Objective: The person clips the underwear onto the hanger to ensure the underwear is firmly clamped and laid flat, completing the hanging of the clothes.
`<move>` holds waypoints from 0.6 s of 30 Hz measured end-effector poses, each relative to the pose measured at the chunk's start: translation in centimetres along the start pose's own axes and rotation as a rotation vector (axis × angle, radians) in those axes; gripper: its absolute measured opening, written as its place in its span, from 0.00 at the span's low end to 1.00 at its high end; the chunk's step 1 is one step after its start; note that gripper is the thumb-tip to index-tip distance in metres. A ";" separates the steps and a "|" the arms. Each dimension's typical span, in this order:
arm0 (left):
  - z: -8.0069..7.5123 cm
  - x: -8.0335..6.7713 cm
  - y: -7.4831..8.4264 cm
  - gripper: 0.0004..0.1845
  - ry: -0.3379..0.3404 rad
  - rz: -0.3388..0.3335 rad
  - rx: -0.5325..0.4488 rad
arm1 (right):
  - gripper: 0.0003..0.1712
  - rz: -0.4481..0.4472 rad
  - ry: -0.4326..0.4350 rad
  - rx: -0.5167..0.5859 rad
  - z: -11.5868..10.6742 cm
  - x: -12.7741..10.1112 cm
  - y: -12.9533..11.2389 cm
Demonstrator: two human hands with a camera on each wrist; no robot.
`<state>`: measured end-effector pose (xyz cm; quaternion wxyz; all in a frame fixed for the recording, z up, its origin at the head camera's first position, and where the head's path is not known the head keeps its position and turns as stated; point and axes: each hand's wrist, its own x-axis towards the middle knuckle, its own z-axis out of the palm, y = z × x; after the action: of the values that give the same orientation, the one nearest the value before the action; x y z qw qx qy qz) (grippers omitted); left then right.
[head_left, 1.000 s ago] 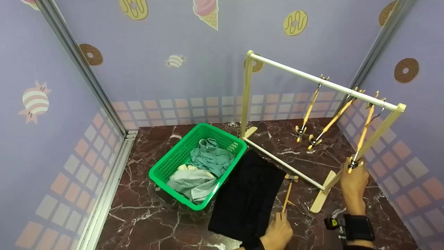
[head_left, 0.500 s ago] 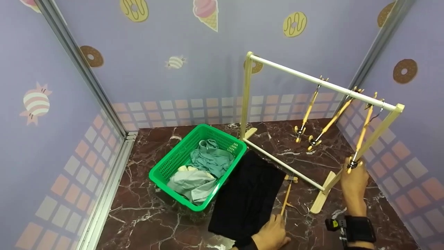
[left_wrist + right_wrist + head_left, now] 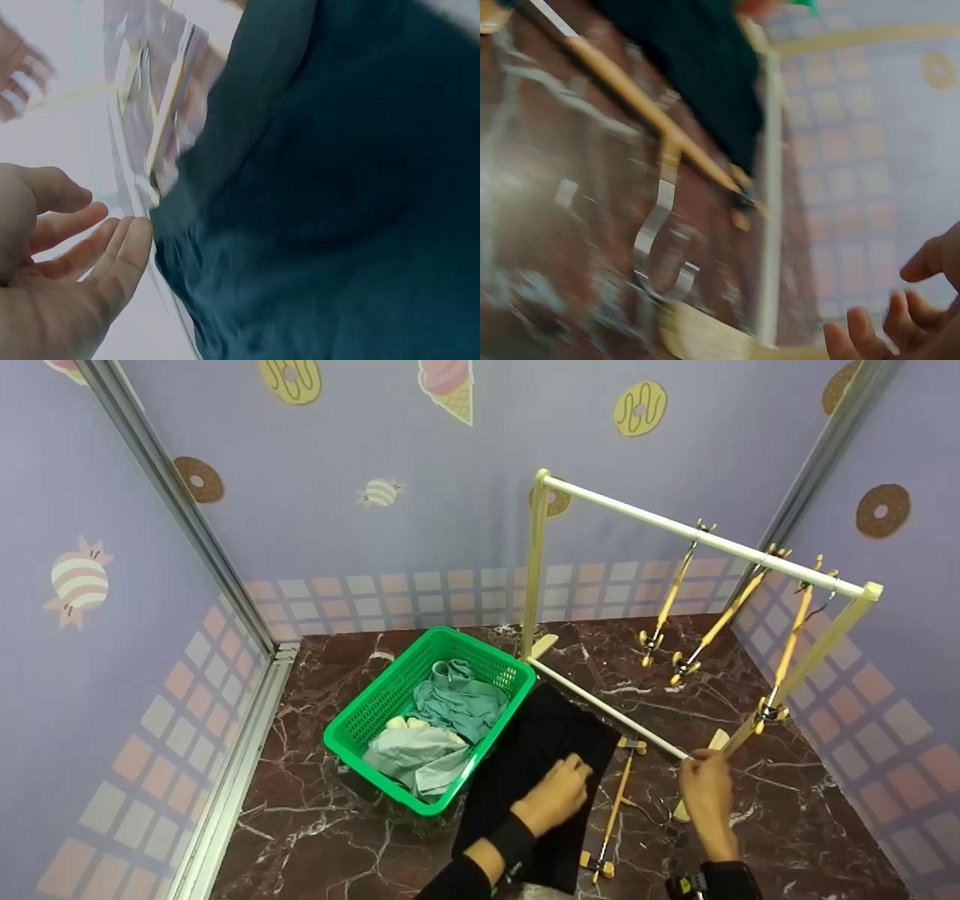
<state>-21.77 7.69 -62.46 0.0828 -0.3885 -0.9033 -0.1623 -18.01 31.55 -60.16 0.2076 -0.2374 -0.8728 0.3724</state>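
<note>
Left hand (image 3: 559, 793) flat on black cloth (image 3: 536, 780) near green basket (image 3: 360, 720), fingers relaxed, empty. Right hand (image 3: 705, 791) loosely open beside wooden hanger (image 3: 616, 802) on bench (image 3: 315, 825), holding nothing.

Bright, even light fills the head view, shadows soft, straight edges bowing outward. Both wrist views smear with motion blur, the left washed pale.

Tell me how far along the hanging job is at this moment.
Early. Done: nothing hangs clothed; three clip hangers dangle bare on the rack. In hand: the left hand rests on the black garment spread on the marble floor, beside a loose hanger; the right hand holds nothing. Left: that garment and the clothes in the green basket.
</note>
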 end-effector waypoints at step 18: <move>2.2 8.1 -1.2 0.34 -0.281 -0.143 -0.069 | 0.16 0.045 -0.217 -0.037 8.1 3.5 2.0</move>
<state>-28.25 13.14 -62.51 -0.0695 -0.3448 -0.9252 -0.1427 -24.69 30.29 -66.14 0.0989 -0.2192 -0.8913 0.3843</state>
